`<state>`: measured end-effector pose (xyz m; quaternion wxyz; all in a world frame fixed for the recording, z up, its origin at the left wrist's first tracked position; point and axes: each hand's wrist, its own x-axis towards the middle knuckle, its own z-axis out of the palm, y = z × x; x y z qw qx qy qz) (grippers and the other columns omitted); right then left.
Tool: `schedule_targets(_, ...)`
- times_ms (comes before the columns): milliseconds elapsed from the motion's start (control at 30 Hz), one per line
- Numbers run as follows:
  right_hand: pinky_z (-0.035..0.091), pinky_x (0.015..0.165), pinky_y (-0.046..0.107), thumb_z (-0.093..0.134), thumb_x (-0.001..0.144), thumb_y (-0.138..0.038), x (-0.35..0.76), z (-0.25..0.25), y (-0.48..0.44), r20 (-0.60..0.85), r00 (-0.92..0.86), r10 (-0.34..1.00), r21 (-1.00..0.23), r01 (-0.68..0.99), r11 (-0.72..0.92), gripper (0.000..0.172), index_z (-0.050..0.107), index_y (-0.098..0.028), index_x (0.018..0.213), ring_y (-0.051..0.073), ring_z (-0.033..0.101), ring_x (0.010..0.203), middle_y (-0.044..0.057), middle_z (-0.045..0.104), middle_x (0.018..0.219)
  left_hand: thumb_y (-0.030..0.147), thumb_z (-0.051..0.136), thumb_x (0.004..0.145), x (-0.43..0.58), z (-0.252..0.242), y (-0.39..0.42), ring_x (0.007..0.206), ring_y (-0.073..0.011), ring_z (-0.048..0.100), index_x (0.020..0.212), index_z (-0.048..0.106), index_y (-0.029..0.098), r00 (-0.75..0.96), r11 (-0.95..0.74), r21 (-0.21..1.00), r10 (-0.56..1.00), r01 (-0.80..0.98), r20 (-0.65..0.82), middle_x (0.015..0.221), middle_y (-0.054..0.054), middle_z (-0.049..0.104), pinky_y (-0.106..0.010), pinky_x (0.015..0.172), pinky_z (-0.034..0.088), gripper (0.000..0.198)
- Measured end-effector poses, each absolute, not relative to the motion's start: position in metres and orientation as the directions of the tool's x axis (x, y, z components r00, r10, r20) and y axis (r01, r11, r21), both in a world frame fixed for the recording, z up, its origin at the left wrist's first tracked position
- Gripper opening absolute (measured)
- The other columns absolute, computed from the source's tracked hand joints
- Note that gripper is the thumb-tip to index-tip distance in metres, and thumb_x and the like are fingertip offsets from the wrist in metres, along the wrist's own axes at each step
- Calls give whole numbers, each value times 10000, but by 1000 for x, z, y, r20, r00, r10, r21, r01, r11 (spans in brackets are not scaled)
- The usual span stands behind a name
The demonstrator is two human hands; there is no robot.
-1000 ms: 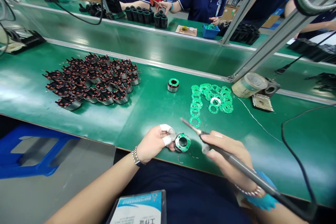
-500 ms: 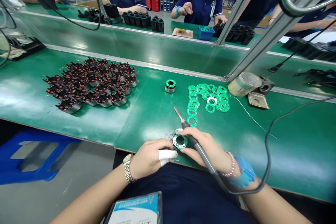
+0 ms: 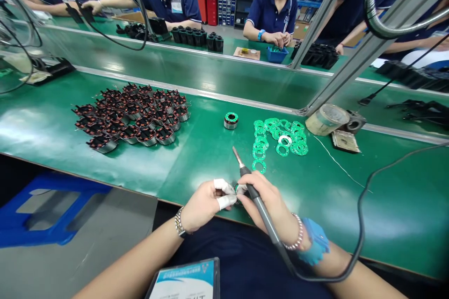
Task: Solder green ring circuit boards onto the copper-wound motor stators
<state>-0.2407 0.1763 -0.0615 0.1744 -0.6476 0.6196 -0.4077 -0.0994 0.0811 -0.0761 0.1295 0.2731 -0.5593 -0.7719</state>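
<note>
Stators (image 3: 147, 135), green circuit rings (image 3: 280, 138), tape roll (image 3: 326, 120)

A strip of green desk (image 3: 196, 168) separates the left hand (image 3: 203, 205) from the wound stators (image 3: 131, 117), while a black cord (image 3: 360, 215) crosses the way past the right hand (image 3: 270, 201).

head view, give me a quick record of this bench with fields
left hand: holds stator, partly hidden
left fingers: two wrapped in white
right hand: holds soldering iron
iron tip: points forward, clear of stator
nearest parts: green rings, lone stator
further left: wound stators in a cluster
further right: tape roll
surface: green bench
across bench: co-worker at a parallel bench
</note>
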Motion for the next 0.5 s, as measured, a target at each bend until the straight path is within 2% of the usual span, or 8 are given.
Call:
schedule_targets(100,419,673,282,489,781,-105,-235,-61,173,334,-136,-933,-728,-666,-164,196,479,-199,953,158,473,735,23,487,781,267,648,709,-98,-74,82,624,-102,538,703,567,114,-812,-348,931,-508,-112,-288,683,-9,570,-244,638,468,173)
schedule_targets(200,419,687,297,500,781,-116,-237,-59,173,360,-161,-919,-711,-685,-158,186,495,-203,946,168,478,756,26,493,781,298,617,732,-98,-72,82,608,-115,572,745,572,112,-784,-394,905,-506,-160,-359,651,-18,594,-253,632,481,192)
schedule_targets(333,430,637,270,547,790,-167,-253,-53,183,374,-252,-892,-746,-653,-128,112,532,-201,895,137,498,660,12,525,738,260,617,717,-100,-71,81,569,-113,581,731,563,115,-750,-432,879,-510,-200,-422,614,-16,606,-247,609,486,155)
schedule_targets(400,422,586,255,535,804,-165,-262,-48,192,377,-214,-901,-742,-651,-156,105,566,-201,898,123,492,597,1,535,680,253,606,726,-101,-72,80,567,-113,584,734,561,113,-746,-421,883,-515,-209,-422,617,-18,612,-248,607,488,147)
schedule_targets(500,422,553,265,544,796,-180,-271,-41,205,431,-108,-896,-696,-672,-253,230,591,-185,1021,136,504,595,22,565,675,256,589,744,-101,-74,80,567,-112,587,739,559,111,-748,-387,895,-522,-221,-410,618,-19,613,-251,610,490,148)
